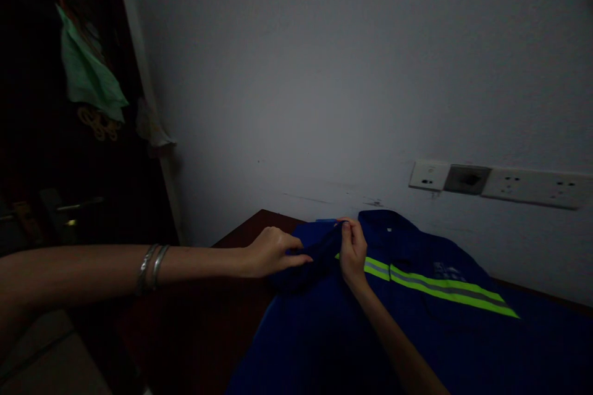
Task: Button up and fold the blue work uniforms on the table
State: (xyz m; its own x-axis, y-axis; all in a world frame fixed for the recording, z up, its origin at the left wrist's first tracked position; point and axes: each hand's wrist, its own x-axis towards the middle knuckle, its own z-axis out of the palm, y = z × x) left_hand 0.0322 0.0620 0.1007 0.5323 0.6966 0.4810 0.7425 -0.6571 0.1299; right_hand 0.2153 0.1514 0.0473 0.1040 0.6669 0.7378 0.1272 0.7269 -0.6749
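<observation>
A dark blue work jacket (445, 333) with a yellow-green and grey reflective stripe lies spread over the table, its collar toward the wall. My left hand (273, 253), with two silver bangles on the wrist, pinches a fold of the jacket's sleeve at the left side. Close by, my right hand (353, 250) grips the same raised cloth near the stripe's left end, thumb uppermost. The cloth between the two hands is bunched and dark, so its exact edge cannot be made out.
The dark reddish table (199, 321) shows left of the jacket, against a pale wall (296, 86). Wall sockets (509, 184) are at the right. On the left stands a dark door (139, 191) with a handle (78, 203) and a hanging green cloth (88, 71).
</observation>
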